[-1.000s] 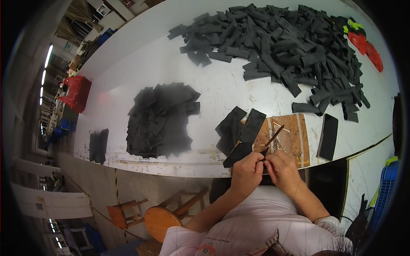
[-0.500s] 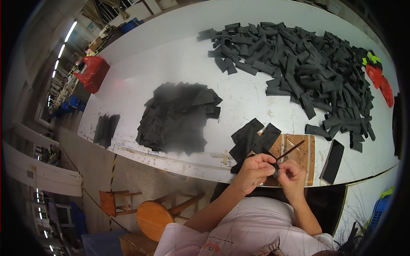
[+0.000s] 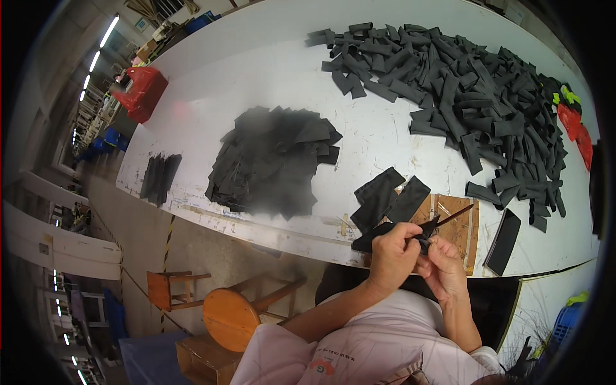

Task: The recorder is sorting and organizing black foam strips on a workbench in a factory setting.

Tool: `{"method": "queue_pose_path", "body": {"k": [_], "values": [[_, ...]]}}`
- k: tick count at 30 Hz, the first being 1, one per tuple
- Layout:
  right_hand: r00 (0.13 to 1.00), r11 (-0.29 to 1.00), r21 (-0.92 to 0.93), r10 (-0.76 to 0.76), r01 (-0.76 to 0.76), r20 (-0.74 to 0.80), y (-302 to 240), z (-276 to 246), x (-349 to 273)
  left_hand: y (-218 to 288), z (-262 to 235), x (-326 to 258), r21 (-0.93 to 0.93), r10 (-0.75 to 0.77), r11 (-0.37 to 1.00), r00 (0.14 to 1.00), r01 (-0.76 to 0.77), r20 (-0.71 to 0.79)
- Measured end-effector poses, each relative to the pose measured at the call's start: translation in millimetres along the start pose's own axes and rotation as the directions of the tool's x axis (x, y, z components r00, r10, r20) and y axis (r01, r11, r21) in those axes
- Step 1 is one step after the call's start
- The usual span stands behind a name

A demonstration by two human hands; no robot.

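My left hand (image 3: pixel 394 258) and my right hand (image 3: pixel 447 266) are close together over the near table edge, fingers closed on a small piece of dark fabric (image 3: pixel 426 232). A thin dark stick (image 3: pixel 457 213) slants up to the right from the fabric; its lower end is hidden, so I cannot tell whether it is held. Under it lies a brown wooden board (image 3: pixel 461 239). Several flat dark fabric pieces (image 3: pixel 409 197) overlap beside the board, partly under my left hand. To the right rests a black flat slab (image 3: pixel 502 242), like a phone.
A big heap of dark fabric tubes (image 3: pixel 475 102) covers the far right of the white table (image 3: pixel 256 70). Stacked dark fabric pieces (image 3: pixel 269 163) lie left of centre, with a smaller stack (image 3: pixel 160 178) beyond. A red bag (image 3: pixel 142 94) sits far left; a round wooden stool (image 3: pixel 231 319) stands below.
My left hand has rolled over, its back now turned up. The dark fabric now shows against the stick, and the stick has shifted slightly right. The whole view has shifted a little.
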State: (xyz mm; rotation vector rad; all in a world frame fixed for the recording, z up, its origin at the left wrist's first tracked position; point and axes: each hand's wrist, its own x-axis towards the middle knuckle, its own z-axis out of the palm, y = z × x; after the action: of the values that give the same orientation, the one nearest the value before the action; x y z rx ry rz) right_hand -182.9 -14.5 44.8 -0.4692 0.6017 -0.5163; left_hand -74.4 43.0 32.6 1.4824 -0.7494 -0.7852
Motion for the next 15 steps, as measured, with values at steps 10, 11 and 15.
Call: {"method": "queue_pose_path", "body": {"k": [10, 11, 15], "values": [[0.992, 0.979, -0.157, -0.126, 0.128, 0.021, -1.0, -14.3, -11.5, 7.2, -20.3, -1.7, -0.617, -0.058, 0.465, 0.717, 0.635, 0.695], [0.987, 0.972, -0.175, -0.145, 0.156, 0.075, -2.0, -14.0, -15.9, 7.2, -16.8, -4.1, -0.598, -0.055, 0.456, 0.691, 0.659, 0.721], [0.893, 0.891, -0.155, -0.388, 0.427, 0.228, -10.4, -11.4, -7.5, 59.3, -23.9, 0.2, -0.333, -0.199, 0.786, 0.722, 0.522, 0.663]]}}
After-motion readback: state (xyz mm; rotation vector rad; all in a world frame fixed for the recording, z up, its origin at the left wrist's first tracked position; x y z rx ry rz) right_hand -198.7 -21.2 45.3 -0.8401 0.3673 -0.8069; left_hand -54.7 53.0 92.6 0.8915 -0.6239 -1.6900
